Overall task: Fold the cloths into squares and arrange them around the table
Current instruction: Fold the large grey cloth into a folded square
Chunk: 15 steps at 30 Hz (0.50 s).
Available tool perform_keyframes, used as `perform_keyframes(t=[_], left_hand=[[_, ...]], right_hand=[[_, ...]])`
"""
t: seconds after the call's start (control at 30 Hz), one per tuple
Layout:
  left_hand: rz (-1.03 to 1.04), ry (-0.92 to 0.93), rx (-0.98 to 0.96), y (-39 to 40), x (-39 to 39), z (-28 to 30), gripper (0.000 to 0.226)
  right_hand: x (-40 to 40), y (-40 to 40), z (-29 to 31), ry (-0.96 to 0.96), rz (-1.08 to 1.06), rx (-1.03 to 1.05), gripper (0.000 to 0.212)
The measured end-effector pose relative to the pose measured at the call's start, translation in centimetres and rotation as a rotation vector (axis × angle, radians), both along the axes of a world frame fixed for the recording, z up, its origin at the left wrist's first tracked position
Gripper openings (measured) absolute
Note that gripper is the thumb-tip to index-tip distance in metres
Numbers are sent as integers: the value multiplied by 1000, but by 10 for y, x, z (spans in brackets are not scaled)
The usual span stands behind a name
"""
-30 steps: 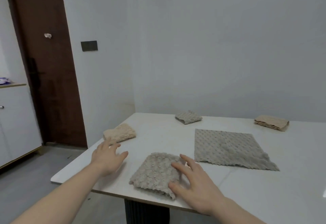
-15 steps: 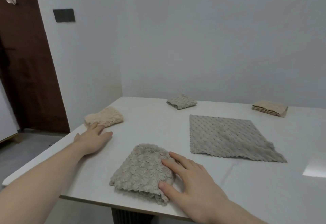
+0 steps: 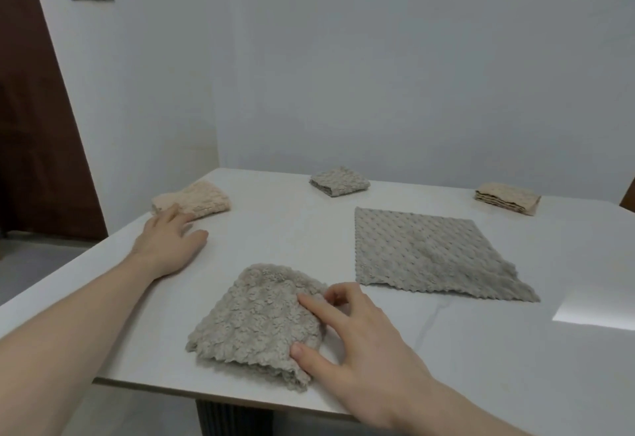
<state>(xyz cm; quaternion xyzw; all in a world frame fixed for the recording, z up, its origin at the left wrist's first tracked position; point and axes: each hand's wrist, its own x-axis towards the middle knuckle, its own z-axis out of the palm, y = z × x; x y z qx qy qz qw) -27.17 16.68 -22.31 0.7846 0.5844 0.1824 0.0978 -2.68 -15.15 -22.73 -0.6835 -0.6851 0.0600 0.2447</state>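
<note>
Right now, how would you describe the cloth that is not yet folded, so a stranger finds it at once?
Start from the white table. Right of its middle, beyond the right hand, lies the unfolded grey cloth, spread flat in one layer. The other four cloths are small thick folded squares near the edges; this one is much wider and thinner, and no hand touches it.

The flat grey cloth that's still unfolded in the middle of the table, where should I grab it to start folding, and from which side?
Probably pinch the unfolded grey cloth at its near corners along the scalloped edge, coming from your side. It lies spread flat, and the near right corner stretches out toward you, so it looks easiest to lift and carry toward the far edge.
</note>
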Motion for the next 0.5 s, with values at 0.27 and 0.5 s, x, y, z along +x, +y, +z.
perform_keyframes(t=[0.27, 0.5], left_hand=[[-57, -463, -204, -65, 10, 14, 75], [-291, -155, 50, -174, 76, 52, 53]], right_hand=[[-1, 3, 2, -20, 43, 9, 76], [5, -6, 3, 206, -54, 150, 52]])
